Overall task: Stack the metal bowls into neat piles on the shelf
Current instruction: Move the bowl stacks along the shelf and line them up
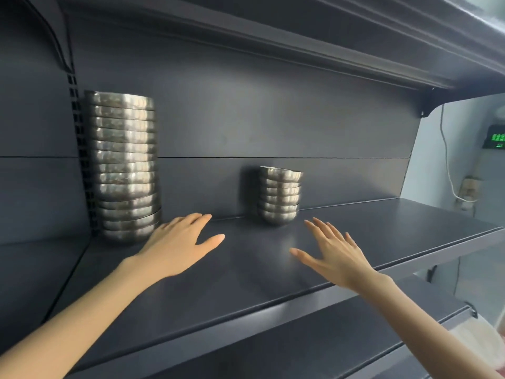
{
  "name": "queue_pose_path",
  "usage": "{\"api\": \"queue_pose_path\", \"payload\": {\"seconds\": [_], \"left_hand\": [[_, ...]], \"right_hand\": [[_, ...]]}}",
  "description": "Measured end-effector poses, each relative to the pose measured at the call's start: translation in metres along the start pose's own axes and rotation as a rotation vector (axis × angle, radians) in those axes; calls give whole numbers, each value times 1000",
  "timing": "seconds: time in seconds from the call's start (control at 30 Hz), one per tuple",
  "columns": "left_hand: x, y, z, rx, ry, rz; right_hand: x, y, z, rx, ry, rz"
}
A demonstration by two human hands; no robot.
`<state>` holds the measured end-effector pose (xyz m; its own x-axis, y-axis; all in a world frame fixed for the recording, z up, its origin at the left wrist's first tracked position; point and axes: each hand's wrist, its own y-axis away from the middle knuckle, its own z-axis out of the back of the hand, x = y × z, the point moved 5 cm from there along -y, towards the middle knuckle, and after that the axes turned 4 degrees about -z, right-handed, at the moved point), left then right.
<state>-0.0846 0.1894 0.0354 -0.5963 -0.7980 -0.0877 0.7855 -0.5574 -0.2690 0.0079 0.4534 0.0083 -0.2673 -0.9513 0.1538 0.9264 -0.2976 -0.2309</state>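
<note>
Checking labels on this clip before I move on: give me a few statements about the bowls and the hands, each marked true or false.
1. The shelf carries two piles of metal bowls. True.
2. The tall pile stands left of the short pile. True.
3. The right hand holds a bowl. False: its fingers are straight and it holds nothing.
4. The left hand is over the shelf with straight fingers. True.
5. The short pile stands at the shelf's front edge. False: it stands far back on the shelf.
</note>
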Motion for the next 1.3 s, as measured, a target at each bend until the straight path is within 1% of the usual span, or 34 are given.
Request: {"api": "queue_pose_path", "payload": {"seconds": [0.17,0.27,0.43,0.5,0.6,0.7,0.77,0.87,1.0,1.07,1.3], "left_hand": [[-26,-67,-15,8,58,-29],[-39,-111,-22,-4,141,-31],[-57,-170,-36,-67,171,-59],[-58,-189,-43,-97,232,-32],[-55,-213,-56,-149,423,-2],[-56,-227,-64,-210,695,-25],[-61,-232,-69,-262,822,-32],[-70,-238,-80,-317,938,-28],[-72,-243,-90,-337,994,51],[-72,-240,-87,-346,980,74],[-70,-237,-81,-368,946,26]], "right_hand": [[-21,-49,-2,-47,-58,7],[-29,-82,-3,-79,-133,-1],[-42,-134,-2,-144,-232,15],[-45,-152,-3,-164,-282,20],[-51,-177,-8,-147,-485,12],[-51,-200,-7,-136,-839,35],[-48,-216,-7,-116,-1011,40],[-41,-234,-5,-112,-1079,53],[-30,-246,-3,-83,-1100,95],[-27,-250,-4,-87,-1123,106],[-32,-250,-20,-120,-1248,100]]}}
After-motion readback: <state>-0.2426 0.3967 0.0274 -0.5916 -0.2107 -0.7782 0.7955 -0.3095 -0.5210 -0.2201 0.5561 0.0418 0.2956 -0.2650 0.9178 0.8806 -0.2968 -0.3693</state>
